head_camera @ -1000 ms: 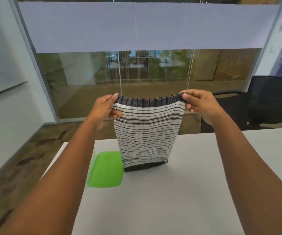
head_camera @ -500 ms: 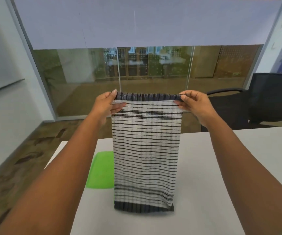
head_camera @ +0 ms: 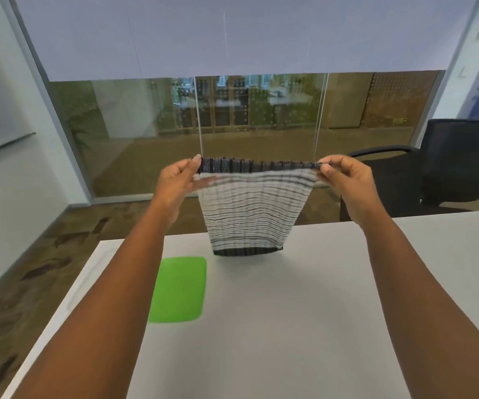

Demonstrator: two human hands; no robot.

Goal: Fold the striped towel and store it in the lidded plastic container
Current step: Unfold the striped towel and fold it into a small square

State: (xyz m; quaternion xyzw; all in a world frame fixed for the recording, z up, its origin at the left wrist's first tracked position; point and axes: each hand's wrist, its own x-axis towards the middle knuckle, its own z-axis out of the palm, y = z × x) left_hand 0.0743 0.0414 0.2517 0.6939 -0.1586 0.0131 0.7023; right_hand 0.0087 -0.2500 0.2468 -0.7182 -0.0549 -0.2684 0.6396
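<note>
Both hands are up in front of us, arms stretched out over the counter. Left hand pinches the top left corner of the striped towel, thumb on top, fingers closed under the edge. Right hand pinches the top right corner the same way, fingers curled shut on the cloth. We hold the towel's top edge stretched level between the two hands, and the rest hangs down.

Towel is white with thin dark stripes and a dark band along the top and bottom edges. It narrows toward the bottom. We can't tell if the lower band touches the counter or hangs just above it; it looks blurred there.

Green lid lies flat on the counter, below and left of the towel, just beside our left forearm, apart from the cloth. We can't make out a container body, only the green rectangle with rounded corners.

Counter is plain white. Black office chair stands past the counter's far right edge. Glass wall runs behind, with a frosted band across its upper part.

Writing: none readable on towel or lid. A small green sign sits far back behind the glass, too small to read.
</note>
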